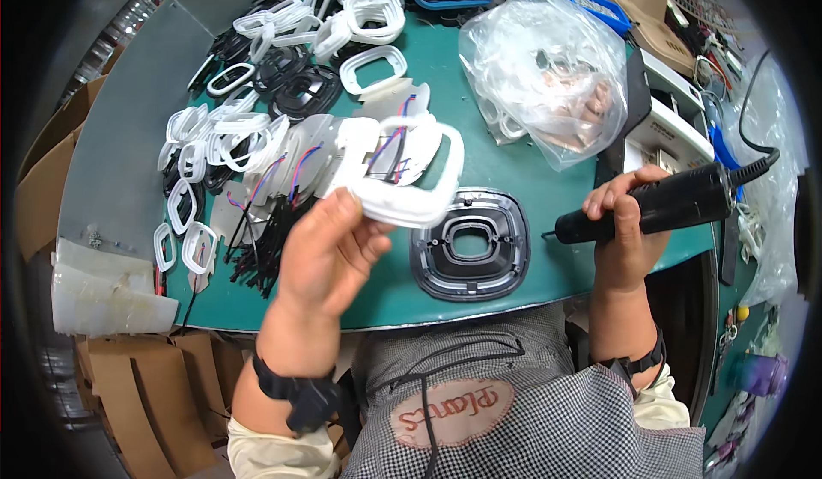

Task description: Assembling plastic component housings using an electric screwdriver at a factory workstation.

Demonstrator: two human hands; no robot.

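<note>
Pinched at its lower left corner, a white rounded plastic frame [409, 208] is raised above the green table by my left hand [328, 248]. My right hand [628, 226] grips a black electric screwdriver [676, 201], its bit pointing left and its cord running up to the right. Between my hands a black rounded housing [470, 283] with an oval opening in its middle lies flat on the table. Behind the raised frame sit translucent sheets with red and blue wires [300, 171], and a bundle of black cables [264, 252] hangs near my left wrist.
White frames [370, 17] and black housings [306, 94] pile up at the back left. A clear plastic bag [548, 68] of parts stands at the back right, beside a white and black device [668, 136]. Cardboard boxes [141, 393] stand below the table's left edge.
</note>
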